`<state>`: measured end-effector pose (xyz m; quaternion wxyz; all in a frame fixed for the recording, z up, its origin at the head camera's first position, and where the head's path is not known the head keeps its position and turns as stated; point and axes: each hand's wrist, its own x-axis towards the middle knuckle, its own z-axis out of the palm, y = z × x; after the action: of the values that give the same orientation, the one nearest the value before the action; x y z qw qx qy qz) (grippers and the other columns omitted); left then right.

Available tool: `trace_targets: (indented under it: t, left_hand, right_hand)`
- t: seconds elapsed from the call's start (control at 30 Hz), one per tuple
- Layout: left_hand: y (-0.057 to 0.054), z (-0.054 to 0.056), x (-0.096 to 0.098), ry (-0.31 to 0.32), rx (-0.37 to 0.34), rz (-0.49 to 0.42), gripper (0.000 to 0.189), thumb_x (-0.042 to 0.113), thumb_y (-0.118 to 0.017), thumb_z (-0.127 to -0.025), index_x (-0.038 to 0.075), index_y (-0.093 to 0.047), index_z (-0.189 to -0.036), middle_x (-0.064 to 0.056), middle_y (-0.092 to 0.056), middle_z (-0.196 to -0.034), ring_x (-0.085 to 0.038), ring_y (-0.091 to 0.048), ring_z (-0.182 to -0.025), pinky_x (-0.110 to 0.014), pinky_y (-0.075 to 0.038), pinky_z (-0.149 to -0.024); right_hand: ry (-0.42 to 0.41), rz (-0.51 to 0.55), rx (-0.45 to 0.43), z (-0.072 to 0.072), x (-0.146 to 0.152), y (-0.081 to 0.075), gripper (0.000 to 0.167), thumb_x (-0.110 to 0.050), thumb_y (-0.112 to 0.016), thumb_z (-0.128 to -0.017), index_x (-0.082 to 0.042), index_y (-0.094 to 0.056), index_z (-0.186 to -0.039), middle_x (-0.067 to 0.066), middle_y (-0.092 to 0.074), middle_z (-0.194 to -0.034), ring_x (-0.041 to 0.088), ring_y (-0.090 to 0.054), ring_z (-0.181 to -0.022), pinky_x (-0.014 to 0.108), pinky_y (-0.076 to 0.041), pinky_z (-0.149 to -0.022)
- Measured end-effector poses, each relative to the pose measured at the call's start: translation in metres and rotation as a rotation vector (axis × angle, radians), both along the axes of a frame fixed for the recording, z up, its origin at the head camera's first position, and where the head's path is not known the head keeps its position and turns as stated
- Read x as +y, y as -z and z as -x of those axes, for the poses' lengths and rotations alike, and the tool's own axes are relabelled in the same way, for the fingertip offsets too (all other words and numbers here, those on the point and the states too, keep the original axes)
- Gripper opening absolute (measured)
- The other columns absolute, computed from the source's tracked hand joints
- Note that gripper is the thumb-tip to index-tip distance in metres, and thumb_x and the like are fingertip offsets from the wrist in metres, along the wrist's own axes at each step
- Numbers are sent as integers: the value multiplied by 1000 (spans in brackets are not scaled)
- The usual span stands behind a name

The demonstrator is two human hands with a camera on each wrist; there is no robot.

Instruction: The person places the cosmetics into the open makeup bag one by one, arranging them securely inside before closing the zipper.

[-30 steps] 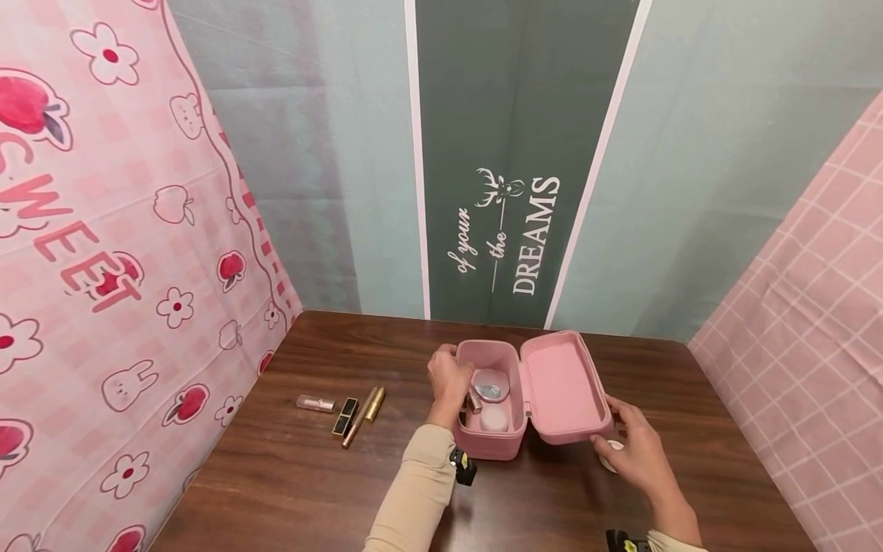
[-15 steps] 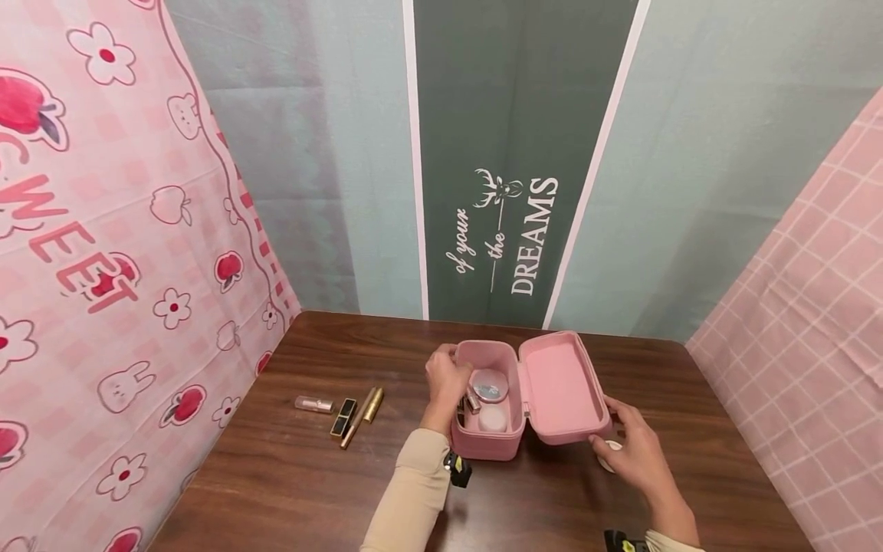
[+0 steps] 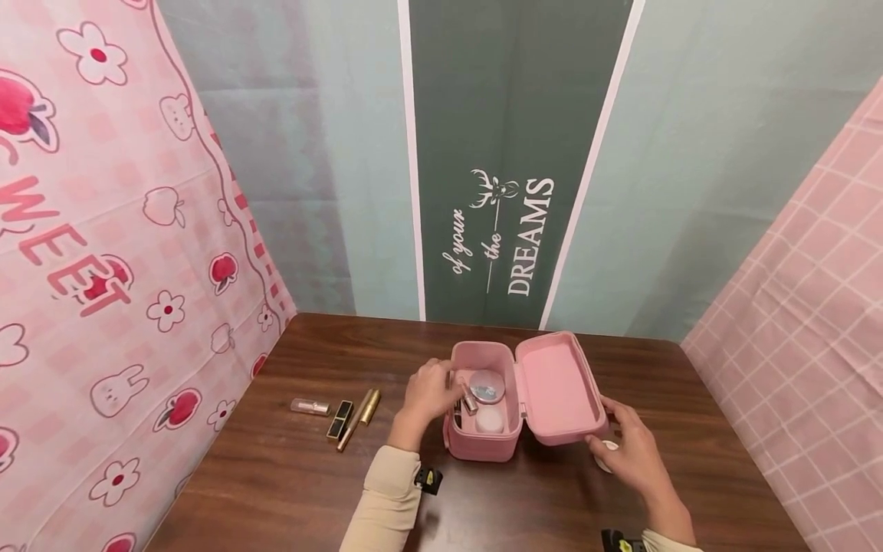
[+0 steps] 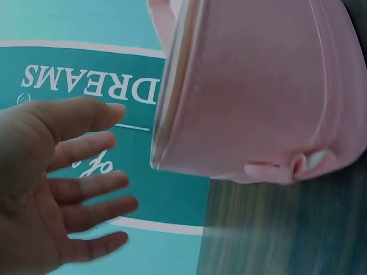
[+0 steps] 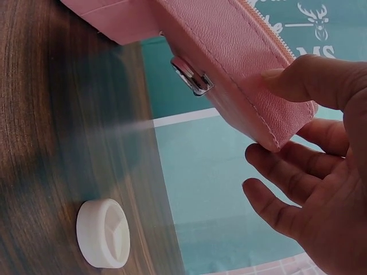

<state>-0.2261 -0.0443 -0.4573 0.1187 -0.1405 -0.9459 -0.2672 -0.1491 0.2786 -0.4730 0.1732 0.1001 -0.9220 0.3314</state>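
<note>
A pink makeup case (image 3: 483, 450) stands on the table with its lid (image 3: 557, 387) swung out to the right. Inside lie a round compact (image 3: 486, 386), a white round jar (image 3: 490, 418) and a small lipstick-like tube (image 3: 469, 399). At the case's left rim is my left hand (image 3: 426, 392); the left wrist view shows its fingers spread, nothing in them, a gap from the pink wall (image 4: 258, 86). My right hand (image 3: 633, 448) holds the lid's outer corner, thumb (image 5: 281, 83) on one face and fingers at the other side.
Left of the case lie a clear tube (image 3: 310, 405), a black-and-gold case (image 3: 340, 419), a slim pencil-like stick (image 3: 353, 423) and a gold tube (image 3: 371, 406). A round white container (image 5: 103, 234) sits on the table below the right hand. Printed cloths hang around the table.
My left hand has come off the case's left wall and drawn back leftward, its fingers loosening. The right hand stays on the lid. The head view has shifted slightly.
</note>
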Motion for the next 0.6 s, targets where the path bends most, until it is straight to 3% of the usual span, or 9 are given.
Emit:
trace_targets:
  t: [0.2,0.43,0.6]
  left_hand:
    - [2,-4,-10,4,105,100,29,28,-67,-80,12,-69,-104,-11,-63,-101,-29,-61,-89,-47,-46,-69]
    - [8,-7,-23,-74,107,168,33,32,-73,-76,16,-69,-105,-9,-63,-104,-29,-60,-91,-46,-44,-70]
    - [17,-10,-34,-91,110,172,35,33,-73,-75,17,-68,-106,-9,-63,-103,-29,-60,-89,-44,-44,-70]
  right_hand:
    - [-3,10,-13,1,-1,-1,65,0,-77,-68,9,-46,-124,24,-51,-113,37,-54,-95,54,-46,-77]
    - [-6,13,-2,2,1,1,65,1,-77,-67,10,-47,-124,24,-52,-112,37,-55,-95,53,-47,-76]
    - [-5,15,-9,2,1,2,64,0,-78,-68,9,-47,-124,24,-52,-112,37,-54,-95,52,-47,-75]
